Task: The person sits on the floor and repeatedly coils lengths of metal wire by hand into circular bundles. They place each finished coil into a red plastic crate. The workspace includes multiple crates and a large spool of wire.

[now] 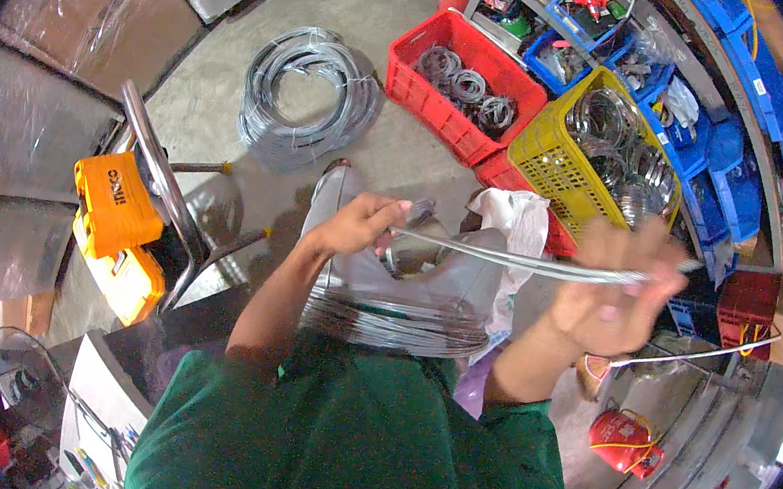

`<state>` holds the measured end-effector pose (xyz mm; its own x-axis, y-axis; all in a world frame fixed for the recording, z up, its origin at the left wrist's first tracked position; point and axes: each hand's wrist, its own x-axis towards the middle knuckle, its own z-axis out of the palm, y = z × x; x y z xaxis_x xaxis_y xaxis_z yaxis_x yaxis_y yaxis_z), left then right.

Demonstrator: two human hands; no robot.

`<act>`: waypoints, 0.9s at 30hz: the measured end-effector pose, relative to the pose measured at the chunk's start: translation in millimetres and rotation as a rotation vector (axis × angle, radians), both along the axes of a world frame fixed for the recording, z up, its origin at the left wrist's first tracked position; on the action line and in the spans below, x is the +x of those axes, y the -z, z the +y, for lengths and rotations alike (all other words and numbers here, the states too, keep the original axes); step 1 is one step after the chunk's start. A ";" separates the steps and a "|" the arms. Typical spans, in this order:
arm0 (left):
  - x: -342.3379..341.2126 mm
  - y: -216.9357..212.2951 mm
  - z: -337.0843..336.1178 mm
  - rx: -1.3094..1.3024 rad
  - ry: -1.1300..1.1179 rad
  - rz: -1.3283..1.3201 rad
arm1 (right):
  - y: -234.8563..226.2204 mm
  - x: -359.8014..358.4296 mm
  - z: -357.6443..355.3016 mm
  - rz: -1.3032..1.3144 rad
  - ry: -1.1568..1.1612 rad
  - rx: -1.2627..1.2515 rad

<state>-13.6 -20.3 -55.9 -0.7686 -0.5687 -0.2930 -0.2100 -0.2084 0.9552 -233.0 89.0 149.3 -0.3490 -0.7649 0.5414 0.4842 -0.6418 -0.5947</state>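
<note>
Wires (506, 256) stretch toward 3 o'clock, left hand (353, 229) pinching them at the 9 o'clock end, right hand (610, 294) at the far end, too blurred to tell if gripping or sliding. Step looks like straightening strands; next move probably calls for firm left pinch, smooth right-hand pull. Lap coil (392, 327) at 6, floor coil (258, 99) at 11, red crate (444, 120) at 1, orange case (116, 203) at 9; yellow crate (540, 170) at 2 might obstruct right-hand swing.
</note>
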 end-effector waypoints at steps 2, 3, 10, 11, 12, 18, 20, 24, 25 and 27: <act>9.4 5.8 2.5 -0.075 -0.027 -0.233 | -28.8 -27.7 13.9 0.038 -0.050 -0.193; 12.0 8.2 10.7 -0.015 -0.013 -0.143 | -41.4 -41.5 20.8 0.109 -0.081 -0.272; 17.5 0.1 48.1 0.250 -0.016 0.160 | -8.0 -136.4 -19.9 -0.257 0.083 0.011; 19.2 -4.4 51.3 0.302 0.033 0.146 | 0.2 -151.3 -28.6 -0.267 0.033 0.038; 22.4 -10.0 53.4 0.340 0.077 0.149 | 9.4 -165.1 -36.9 -0.190 0.204 0.165; 30.5 -43.2 71.5 0.817 -0.080 0.455 | 131.2 -177.0 -89.0 0.010 0.181 1.024; 31.1 -50.6 67.9 0.905 -0.151 0.498 | 172.1 -150.5 -73.8 -0.128 -0.080 1.301; 29.8 -62.7 61.5 0.991 -0.319 0.372 | 175.6 -108.3 -60.6 0.462 0.063 1.431; 29.3 -65.5 59.5 1.010 -0.357 0.324 | 166.8 -96.8 -61.2 0.632 0.198 1.238; 28.5 -70.3 57.3 1.102 -0.320 0.351 | 157.1 -62.3 -65.0 0.938 0.218 0.746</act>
<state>14.9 37.0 14.4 -0.7734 -0.3235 -0.5451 0.2368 -0.9451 0.2251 -295.3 24.0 -7.8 -0.2186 -0.9702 0.1050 -0.4065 -0.0073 -0.9136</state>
